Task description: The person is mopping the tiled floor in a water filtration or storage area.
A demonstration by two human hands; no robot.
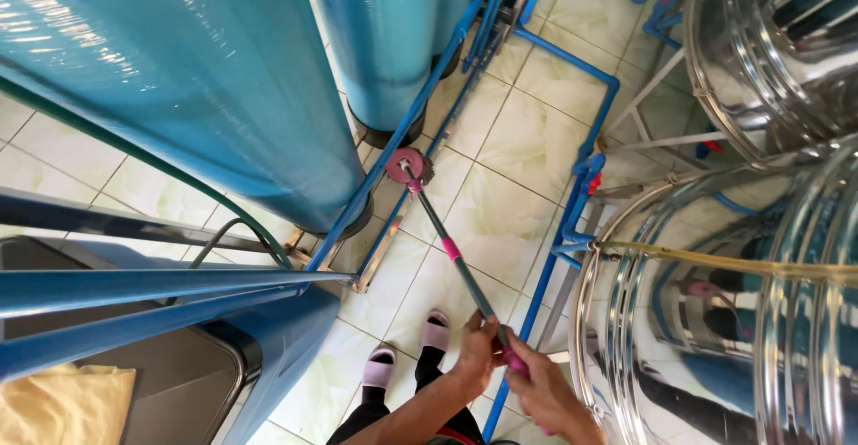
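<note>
Two big blue tanks (179,88) are seen standing on the tiled floor (518,132), with steel tanks (769,52) at the right and blue pipes (572,70) run along the floor between them. A narrow lane of pale tile is left between the two rows, and the person's feet in pink-and-white slippers (407,351) are planted at its near end.

A mop (451,248) is held out along this lane. Its round pink head (407,166) is pressed to the floor just beside the base of the second blue tank, near the pipe frame, and its slim handle is slanted back to the hands. The left hand (476,356) is wrapped around the shaft, fingers closed on it; the right hand (545,391) is closed on the pink grip just behind.

How much of the floor has been mopped cannot be told: no clear wet band or dirt line is shown. By the head's place, the far corner by the tanks is judged to be in hand, with the near tiles perhaps left.
</note>
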